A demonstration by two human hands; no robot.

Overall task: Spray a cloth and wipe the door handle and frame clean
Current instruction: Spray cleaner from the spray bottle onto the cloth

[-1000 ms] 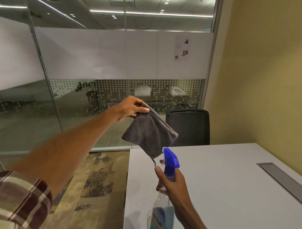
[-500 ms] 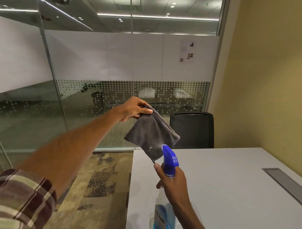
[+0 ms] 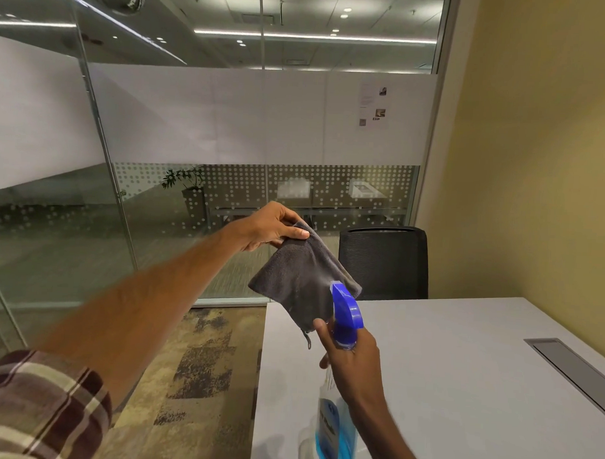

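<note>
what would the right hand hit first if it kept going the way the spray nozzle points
Most likely the grey cloth, which hangs from the left hand just ahead of the blue nozzle in the right hand. The gap between them is hard to judge from one view.

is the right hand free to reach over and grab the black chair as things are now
Probably not. The right hand is closed around the spray bottle, and the black chair sits beyond the far edge of the white table, so it would need to put the bottle down first.

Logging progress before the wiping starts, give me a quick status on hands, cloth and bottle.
Left hand pinching grey cloth by its top corner. Right hand gripping spray bottle, nozzle at cloth. Nothing between them.
</note>
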